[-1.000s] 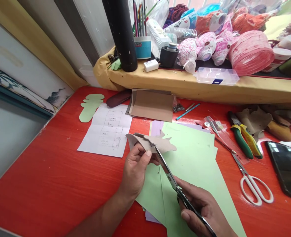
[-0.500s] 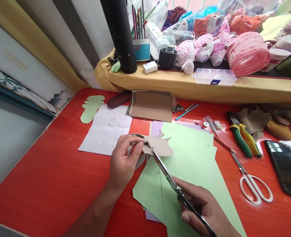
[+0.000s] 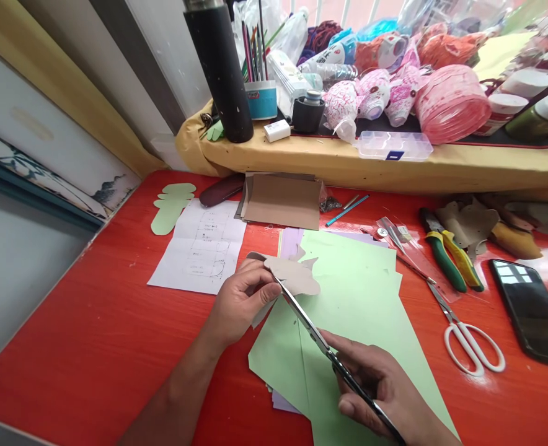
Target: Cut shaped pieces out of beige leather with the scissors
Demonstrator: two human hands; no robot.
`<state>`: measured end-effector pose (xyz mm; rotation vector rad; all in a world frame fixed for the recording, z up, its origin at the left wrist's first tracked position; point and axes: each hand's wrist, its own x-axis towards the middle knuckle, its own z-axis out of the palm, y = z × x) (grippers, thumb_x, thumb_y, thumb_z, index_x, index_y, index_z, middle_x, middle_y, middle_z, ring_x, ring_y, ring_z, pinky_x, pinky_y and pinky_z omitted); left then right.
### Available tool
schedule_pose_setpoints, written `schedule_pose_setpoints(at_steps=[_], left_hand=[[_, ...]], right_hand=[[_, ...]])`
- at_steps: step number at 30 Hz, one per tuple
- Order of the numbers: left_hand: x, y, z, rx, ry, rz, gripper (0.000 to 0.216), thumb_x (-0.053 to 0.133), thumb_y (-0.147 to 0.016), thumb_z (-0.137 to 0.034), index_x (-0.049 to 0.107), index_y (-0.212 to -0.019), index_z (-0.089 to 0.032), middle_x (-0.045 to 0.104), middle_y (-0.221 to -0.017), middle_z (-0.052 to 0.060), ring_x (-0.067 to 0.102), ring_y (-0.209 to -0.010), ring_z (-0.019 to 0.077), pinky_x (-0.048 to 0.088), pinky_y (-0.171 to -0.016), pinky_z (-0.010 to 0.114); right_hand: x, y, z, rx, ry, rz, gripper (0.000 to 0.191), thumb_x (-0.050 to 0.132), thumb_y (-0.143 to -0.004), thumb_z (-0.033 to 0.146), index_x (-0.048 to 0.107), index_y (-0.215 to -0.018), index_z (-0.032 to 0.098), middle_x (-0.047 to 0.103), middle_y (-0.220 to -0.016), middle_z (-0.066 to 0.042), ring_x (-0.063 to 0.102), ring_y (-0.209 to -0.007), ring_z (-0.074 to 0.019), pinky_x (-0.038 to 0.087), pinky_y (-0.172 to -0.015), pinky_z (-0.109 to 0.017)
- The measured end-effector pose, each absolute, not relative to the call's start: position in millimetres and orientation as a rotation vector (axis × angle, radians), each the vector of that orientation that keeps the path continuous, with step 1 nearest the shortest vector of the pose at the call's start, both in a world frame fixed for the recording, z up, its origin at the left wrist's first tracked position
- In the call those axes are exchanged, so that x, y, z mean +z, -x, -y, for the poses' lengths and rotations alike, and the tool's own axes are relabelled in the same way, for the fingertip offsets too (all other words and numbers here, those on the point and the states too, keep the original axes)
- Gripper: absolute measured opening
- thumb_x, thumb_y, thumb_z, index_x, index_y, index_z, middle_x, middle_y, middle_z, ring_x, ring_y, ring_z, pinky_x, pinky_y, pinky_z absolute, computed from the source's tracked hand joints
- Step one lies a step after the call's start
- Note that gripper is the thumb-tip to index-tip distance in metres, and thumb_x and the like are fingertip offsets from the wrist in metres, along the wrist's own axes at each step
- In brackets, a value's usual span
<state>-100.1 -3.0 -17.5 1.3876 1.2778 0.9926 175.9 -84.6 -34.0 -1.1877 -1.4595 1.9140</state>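
Observation:
My left hand [image 3: 243, 300] pinches a beige-grey piece of paper or thin leather [image 3: 297, 275] with a jagged, curved outline, holding it above the green sheets [image 3: 348, 316]. Long dark-handled scissors [image 3: 309, 325] sit in my right hand [image 3: 376, 384], the fingers wrapped about the handles. Their blades look nearly closed and meet the piece close to my left thumb. My left fingers and thumb partly hide the piece's near end, so I cannot tell its full shape.
White-handled scissors [image 3: 472, 347], green-yellow pliers [image 3: 444, 254] and a phone [image 3: 532, 310] lie at right. Brown sheets [image 3: 283, 201] and a white drawn sheet [image 3: 199, 248] lie behind my hands, with a green cut-out [image 3: 172, 207] at left. A cluttered ledge [image 3: 330, 158] bounds the back.
The scissor blades have closed somewhat on the beige-grey piece. My left thumb has shifted slightly rightward and down along it, and the camera view has moved a little.

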Motion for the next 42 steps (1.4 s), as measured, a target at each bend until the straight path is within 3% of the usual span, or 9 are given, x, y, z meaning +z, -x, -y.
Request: schedule_pose_setpoints(at_steps=[7,12,15,21,25,30,36,42], left_hand=[[-22,95,7,0.852,-1.128,-1.322,0.05,0.083,-0.083,-0.068,0.074,-0.079,-0.019,0.069,-0.077,0.004,0.056,-0.069,0.0162,0.046,-0.064,0.028],[-25,98,4,0.793,-0.954,-1.187,0.085,0.052,-0.083,-0.098,0.071,-0.078,-0.015,0.074,-0.072,0.011,0.06,-0.057,0.0149,0.047,-0.056,0.027],[-27,100,0,0.744,-0.792,-1.196,0.092,0.042,-0.078,-0.105,0.066,-0.072,-0.016,0.069,-0.058,0.01,0.056,-0.043,0.0144,0.046,-0.045,0.027],[-25,95,-2,0.763,-0.687,-1.233,0.058,0.085,-0.076,-0.071,0.067,-0.075,-0.016,0.067,-0.053,0.005,0.058,-0.043,0.015,0.044,-0.037,0.023],[-25,89,-1,0.903,-0.576,-1.208,0.053,0.089,-0.074,-0.064,0.067,-0.077,-0.016,0.067,-0.059,0.002,0.063,-0.049,0.0157,0.047,-0.039,0.023],[-29,74,7,1.075,-0.645,-1.239,0.055,0.084,-0.08,-0.069,0.062,-0.075,-0.019,0.065,-0.057,0.0,0.055,-0.044,0.0121,0.047,-0.042,0.024],[-28,71,15,1.139,-0.784,-1.24,0.055,0.074,-0.09,-0.072,0.062,-0.077,-0.02,0.061,-0.056,-0.001,0.054,-0.05,0.0119,0.044,-0.049,0.024],[-30,79,10,1.063,-0.85,-1.115,0.048,0.087,-0.084,-0.06,0.074,-0.103,-0.018,0.059,-0.064,-0.003,0.051,-0.056,0.01,0.04,-0.054,0.024]], right_hand=[[-35,-176,82,1.911,1.182,1.409,0.093,0.074,-0.09,0.078,0.063,-0.16,0.018,0.035,-0.072,0.005,0.029,-0.063,-0.0151,0.022,-0.057,-0.031],[-33,-178,81,1.93,1.123,1.389,0.088,0.078,-0.091,0.074,0.065,-0.158,0.019,0.034,-0.07,0.007,0.027,-0.06,-0.0133,0.02,-0.056,-0.03],[-32,-177,82,1.973,1.08,1.39,0.085,0.082,-0.089,0.071,0.068,-0.156,0.02,0.033,-0.069,0.007,0.025,-0.06,-0.0124,0.018,-0.055,-0.03],[-32,-173,84,2.005,1.054,1.406,0.085,0.084,-0.089,0.069,0.067,-0.156,0.02,0.033,-0.069,0.008,0.023,-0.06,-0.0118,0.016,-0.055,-0.03],[-33,-174,84,2.003,1.075,1.358,0.087,0.085,-0.089,0.069,0.066,-0.158,0.019,0.034,-0.069,0.008,0.025,-0.058,-0.0109,0.018,-0.053,-0.029],[-36,-177,84,2.002,1.056,1.285,0.088,0.085,-0.09,0.066,0.062,-0.161,0.018,0.038,-0.069,0.008,0.028,-0.054,-0.0092,0.02,-0.05,-0.026],[-40,-178,84,2.044,1.003,1.255,0.089,0.085,-0.091,0.064,0.059,-0.163,0.018,0.04,-0.068,0.008,0.028,-0.05,-0.0076,0.02,-0.045,-0.023],[-37,-178,83,2.042,1.009,1.199,0.087,0.087,-0.089,0.063,0.062,-0.161,0.021,0.041,-0.068,0.008,0.029,-0.048,-0.0062,0.021,-0.043,-0.022]])
